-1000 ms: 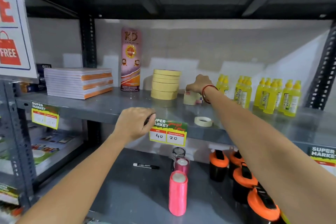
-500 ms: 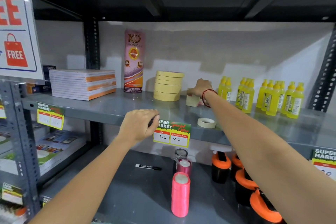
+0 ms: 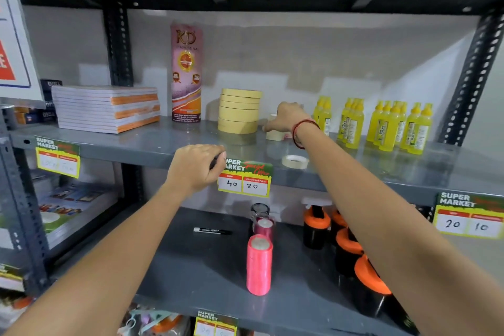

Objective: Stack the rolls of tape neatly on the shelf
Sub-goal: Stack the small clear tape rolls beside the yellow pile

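Observation:
A neat stack of several yellowish masking tape rolls (image 3: 239,113) stands on the grey shelf (image 3: 152,144). Just right of it sits a smaller pale stack of tape rolls (image 3: 274,134), and my right hand (image 3: 287,117) rests over it with fingers on top and side. One single pale roll (image 3: 295,161) lies flat near the shelf's front edge. My left hand (image 3: 197,168) is curled over the shelf's front lip, next to the price tag, with something dark between its fingers.
A stack of notebooks (image 3: 107,108) lies at the left, a tall pink KD tube (image 3: 186,72) behind the tape. Yellow bottles (image 3: 381,125) crowd the right. Below are pink thread spools (image 3: 259,264), a marker (image 3: 211,231) and orange-capped black bottles (image 3: 346,245).
My right hand has stayed on the small tape stack while the view drew slightly closer. The left hand remains at the shelf edge.

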